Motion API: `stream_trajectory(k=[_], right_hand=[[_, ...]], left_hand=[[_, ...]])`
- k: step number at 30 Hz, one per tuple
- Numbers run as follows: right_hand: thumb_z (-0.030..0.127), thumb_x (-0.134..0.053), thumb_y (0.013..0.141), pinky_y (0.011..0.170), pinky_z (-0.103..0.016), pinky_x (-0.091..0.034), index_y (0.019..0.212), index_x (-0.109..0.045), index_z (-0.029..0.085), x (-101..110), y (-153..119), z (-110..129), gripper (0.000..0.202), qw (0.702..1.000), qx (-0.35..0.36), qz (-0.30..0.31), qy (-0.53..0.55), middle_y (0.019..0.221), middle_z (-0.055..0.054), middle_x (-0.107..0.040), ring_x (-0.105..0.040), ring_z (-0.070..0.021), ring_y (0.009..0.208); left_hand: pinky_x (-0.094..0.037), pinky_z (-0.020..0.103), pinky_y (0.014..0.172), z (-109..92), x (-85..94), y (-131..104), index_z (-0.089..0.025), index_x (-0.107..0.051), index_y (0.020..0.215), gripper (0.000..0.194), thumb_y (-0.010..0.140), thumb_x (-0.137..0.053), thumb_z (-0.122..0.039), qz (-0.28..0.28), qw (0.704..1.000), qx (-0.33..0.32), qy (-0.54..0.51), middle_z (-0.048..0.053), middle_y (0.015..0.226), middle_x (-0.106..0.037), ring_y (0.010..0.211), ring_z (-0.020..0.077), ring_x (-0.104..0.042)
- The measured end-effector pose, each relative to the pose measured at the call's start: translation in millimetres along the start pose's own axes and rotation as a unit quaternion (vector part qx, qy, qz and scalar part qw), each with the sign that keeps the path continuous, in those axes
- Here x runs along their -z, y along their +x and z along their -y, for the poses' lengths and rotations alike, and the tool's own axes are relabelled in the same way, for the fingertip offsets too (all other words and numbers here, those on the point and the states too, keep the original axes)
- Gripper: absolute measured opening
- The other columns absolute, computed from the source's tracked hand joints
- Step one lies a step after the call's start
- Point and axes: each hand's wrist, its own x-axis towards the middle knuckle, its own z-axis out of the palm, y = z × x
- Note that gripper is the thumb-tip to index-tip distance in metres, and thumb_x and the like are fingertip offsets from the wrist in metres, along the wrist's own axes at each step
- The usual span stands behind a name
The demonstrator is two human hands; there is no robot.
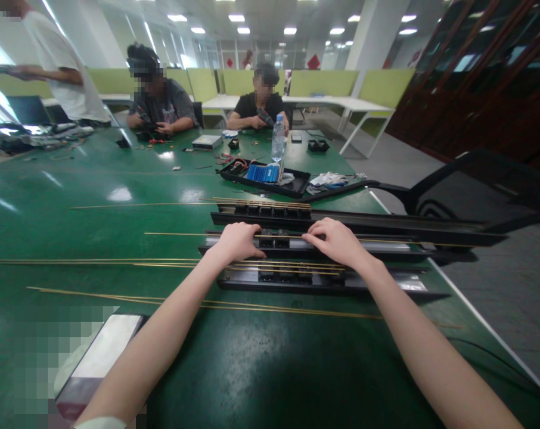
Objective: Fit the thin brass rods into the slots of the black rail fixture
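Three long black channel-shaped strips lie side by side across the table. My left hand [236, 243] straddles the middle black channel [363, 255], its thumb at the front wall and its fingers at the back, just left of two small black blocks [275, 239]. A thin brass-coloured rod [176, 234] runs lengthwise over this channel. On the right of the blocks, my right hand [335, 238] has its thumb and fingertips pinched together at the rod. Several more rods [95, 261] lie over the near channel [332, 287], and others over the far channel [408, 221].
Loose rods [261, 307] lie in front of me. Left of my forearm is a white-topped box [111, 342]. Beyond the channels are a black tray [297, 186], a water bottle [278, 140] and gloves [330, 180]. A chair [475, 185] stands at right; people work across the table.
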Motion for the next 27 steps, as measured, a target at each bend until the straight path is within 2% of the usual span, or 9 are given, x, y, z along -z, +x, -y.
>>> stream_trajectory(k=[27], right_hand=[[0.045,-0.053,0.095,0.079,-0.035,-0.049,0.076,-0.077,0.025,3.9,-2.0,-5.8,0.036,1.000,-0.011,0.014,-0.004,0.100,-0.003,-0.075,-0.064,-0.0233,0.092]], left_hand=[[-0.050,0.038,0.088,-0.4,-0.6,0.2,-0.027,-0.061,0.127,0.078,0.064,-0.068,-0.072,-0.001,1.000,0.005,0.007,0.010,0.119,-0.071,0.106,0.0321,-0.067]])
